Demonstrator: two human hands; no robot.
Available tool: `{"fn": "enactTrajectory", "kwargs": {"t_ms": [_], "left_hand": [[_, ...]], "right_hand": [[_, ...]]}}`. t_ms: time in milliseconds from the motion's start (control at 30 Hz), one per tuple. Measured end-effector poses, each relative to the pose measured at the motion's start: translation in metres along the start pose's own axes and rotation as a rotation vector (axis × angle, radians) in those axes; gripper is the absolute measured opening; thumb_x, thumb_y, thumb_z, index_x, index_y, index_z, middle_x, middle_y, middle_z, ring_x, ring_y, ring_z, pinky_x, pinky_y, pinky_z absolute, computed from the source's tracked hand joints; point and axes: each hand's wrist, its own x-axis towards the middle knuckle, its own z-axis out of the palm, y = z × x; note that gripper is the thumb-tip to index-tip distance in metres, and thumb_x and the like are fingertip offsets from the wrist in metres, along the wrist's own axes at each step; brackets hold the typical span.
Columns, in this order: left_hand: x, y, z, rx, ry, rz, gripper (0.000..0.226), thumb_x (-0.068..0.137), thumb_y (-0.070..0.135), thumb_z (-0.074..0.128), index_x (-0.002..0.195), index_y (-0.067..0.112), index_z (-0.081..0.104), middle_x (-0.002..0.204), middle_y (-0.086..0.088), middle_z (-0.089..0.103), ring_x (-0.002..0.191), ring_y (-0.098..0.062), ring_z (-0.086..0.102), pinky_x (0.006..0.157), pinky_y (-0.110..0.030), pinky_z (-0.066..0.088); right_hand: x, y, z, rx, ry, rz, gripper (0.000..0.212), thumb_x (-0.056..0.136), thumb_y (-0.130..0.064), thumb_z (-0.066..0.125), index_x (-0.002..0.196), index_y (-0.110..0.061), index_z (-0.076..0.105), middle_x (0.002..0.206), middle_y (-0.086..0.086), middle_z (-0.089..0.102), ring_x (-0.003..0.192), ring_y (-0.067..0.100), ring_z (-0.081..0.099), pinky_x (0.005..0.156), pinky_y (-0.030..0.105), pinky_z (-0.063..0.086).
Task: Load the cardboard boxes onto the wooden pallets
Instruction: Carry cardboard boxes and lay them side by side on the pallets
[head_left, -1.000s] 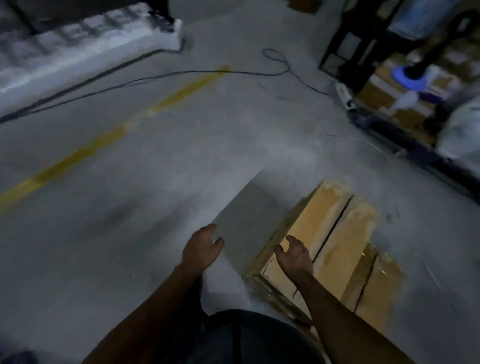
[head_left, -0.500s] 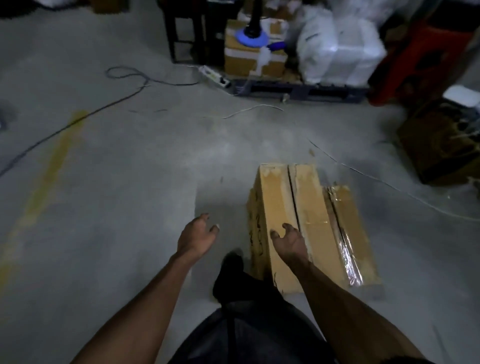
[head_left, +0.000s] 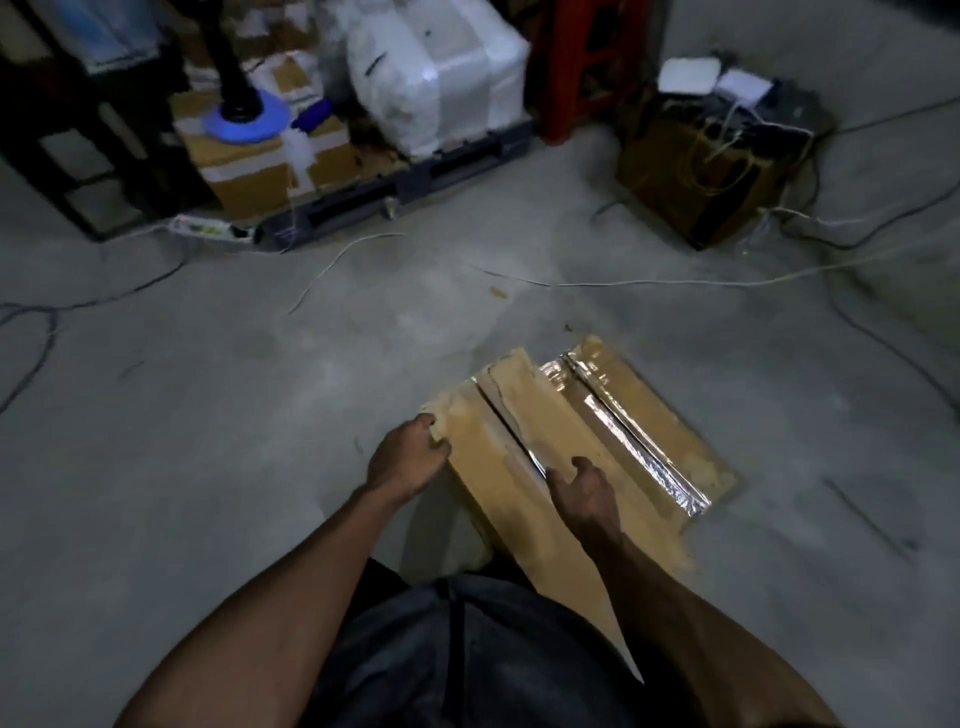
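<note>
Both arms reach forward and down from the bottom of the view. The left hand (head_left: 408, 460) curls its fingers around the left edge of the cardboard box (head_left: 524, 467), near the far corner, and grips it. The right hand (head_left: 582, 488) lies on top of the box, with its fingers bent down at the gap between the two top flaps; I cannot tell if it is really gripping the flap or just pressing on it. The box sits on the grey concrete floor (head_left: 208, 415), right in front of the person's dark shorts (head_left: 467, 660). A second cardboard box (head_left: 644, 415) with shiny tape on top lies just beside it on the right, touching it. The room is dim. Thin wires (head_left: 649, 283) run across the floor. Far back there is a dark pallet (head_left: 415, 182) with a taped brown box (head_left: 260, 161) and a big white wrapped bundle (head_left: 436, 78) on it. A white power strip (head_left: 208, 227) lies on the floor near the pallet. On the right stands a dark brown box (head_left: 701, 176) with white things and cables on top. A red stool (head_left: 582, 57) stands behind.
</note>
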Motion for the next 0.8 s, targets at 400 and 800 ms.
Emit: {"fn": "enactTrajectory", "kwargs": {"t_ms": [400,800], "left_hand": [[0.197,0.117,0.014,0.405,-0.425,0.566,0.055,0.095,0.041,0.052,0.143,0.015,0.046,0.14,-0.008,0.054,0.124,-0.029,0.053,0.098,-0.039,0.048],[0.285,0.192,0.123,0.748,-0.804,0.981,0.057,0.094,0.04,0.055,0.142,0.013,0.044,0.141,-0.013,0.053,0.126,-0.032,0.051,0.1,-0.037,0.045]], "right_hand": [[0.046,-0.022,0.043,0.426,0.277,0.594,0.065,0.093,-0.049,0.054,0.144,-0.01,0.047,0.145,0.014,0.051,0.13,0.034,0.049,0.105,0.042,0.043],[0.079,-0.066,0.125,0.969,0.701,1.363,0.073,0.094,-0.04,0.06,0.154,-0.011,0.03,0.16,0.013,0.025,0.14,0.035,0.036,0.112,0.044,0.036]]}}
